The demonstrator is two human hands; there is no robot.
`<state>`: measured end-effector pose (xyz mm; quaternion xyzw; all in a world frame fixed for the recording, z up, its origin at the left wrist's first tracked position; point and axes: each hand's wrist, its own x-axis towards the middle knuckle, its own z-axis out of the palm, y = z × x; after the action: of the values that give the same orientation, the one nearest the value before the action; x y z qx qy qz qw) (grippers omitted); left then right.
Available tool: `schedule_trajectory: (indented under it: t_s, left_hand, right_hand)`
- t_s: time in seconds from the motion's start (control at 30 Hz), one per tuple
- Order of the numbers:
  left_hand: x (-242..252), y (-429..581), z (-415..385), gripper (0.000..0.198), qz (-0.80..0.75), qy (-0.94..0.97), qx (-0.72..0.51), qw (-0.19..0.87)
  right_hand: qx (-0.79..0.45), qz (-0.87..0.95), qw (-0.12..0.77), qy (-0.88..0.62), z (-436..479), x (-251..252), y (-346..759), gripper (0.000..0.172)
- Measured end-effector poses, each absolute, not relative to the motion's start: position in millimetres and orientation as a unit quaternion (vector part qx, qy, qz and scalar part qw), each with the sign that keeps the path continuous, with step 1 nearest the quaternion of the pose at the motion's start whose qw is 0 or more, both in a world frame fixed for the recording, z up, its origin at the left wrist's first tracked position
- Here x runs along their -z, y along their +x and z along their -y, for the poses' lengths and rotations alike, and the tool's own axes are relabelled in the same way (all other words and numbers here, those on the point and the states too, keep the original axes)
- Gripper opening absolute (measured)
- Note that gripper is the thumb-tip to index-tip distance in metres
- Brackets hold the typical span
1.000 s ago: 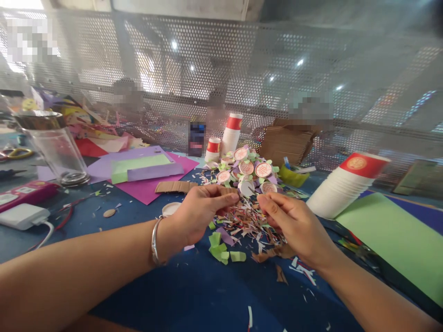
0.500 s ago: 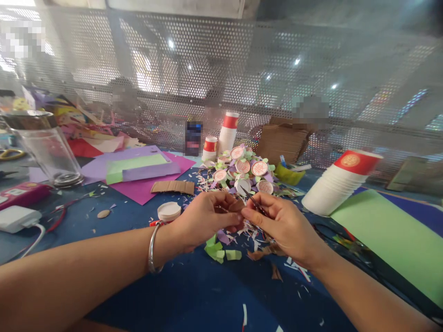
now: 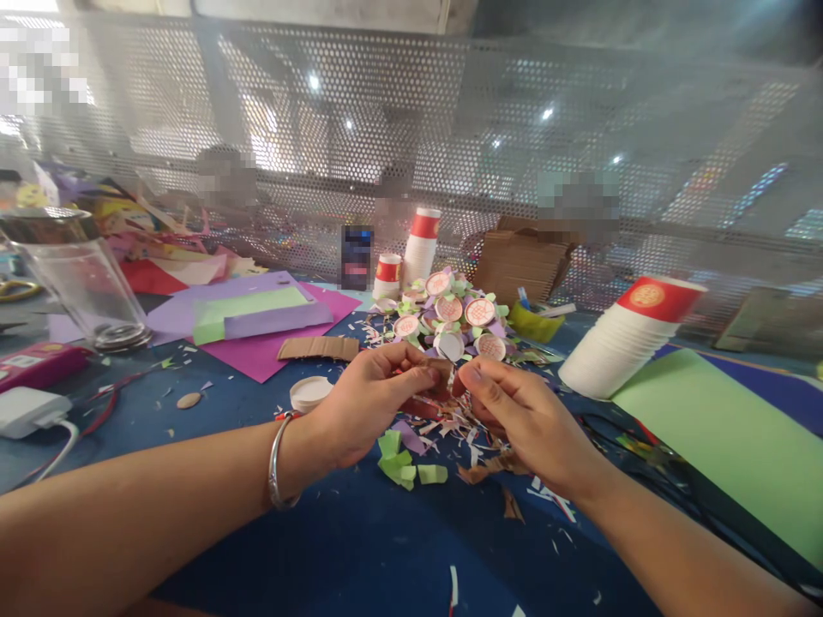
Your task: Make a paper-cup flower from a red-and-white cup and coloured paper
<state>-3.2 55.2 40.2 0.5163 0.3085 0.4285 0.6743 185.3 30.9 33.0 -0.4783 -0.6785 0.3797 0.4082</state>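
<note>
My left hand [image 3: 369, 398], a metal bangle on its wrist, pinches a small brown cardboard piece [image 3: 441, 370] between thumb and fingers. My right hand [image 3: 514, 411] is closed right beside it, fingertips touching the same piece. It grips small scissors that are almost hidden in the fist. Both hands hover over a heap of shredded paper scraps [image 3: 459, 428] on the blue table [image 3: 360, 540]. Just behind the hands lies a cluster of paper-cup flowers [image 3: 450, 313] with red and white centres.
A stack of red-rimmed paper cups [image 3: 633, 338] lies on its side at right, above a green sheet [image 3: 726, 437]. At left are a glass jar [image 3: 83, 274], a white charger [image 3: 29, 410], pink and purple paper [image 3: 257, 321], a cardboard strip [image 3: 318, 347] and a white lid [image 3: 310, 392]. Perforated mesh [image 3: 450, 128] walls the back.
My hands have closed the gap between them and now meet at the cardboard piece. The scissor blades seen half a second ago are now tucked behind my fingers.
</note>
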Motion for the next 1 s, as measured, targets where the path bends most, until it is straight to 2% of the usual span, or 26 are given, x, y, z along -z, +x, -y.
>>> schedule_trajectory:
  t_s: [0.67,1.0]
  left_hand:
    - [-30,-1,-55,0.015,-0.239,0.417,-0.406,0.777]
    - [-32,-3,-56,0.016,-0.270,0.497,-0.411,0.715]
  right_hand:
    - [-0.398,0.669,0.387,-0.495,-27,-34,182,0.046]
    - [-0.388,0.651,0.411,-0.508,-27,-37,183,0.047]
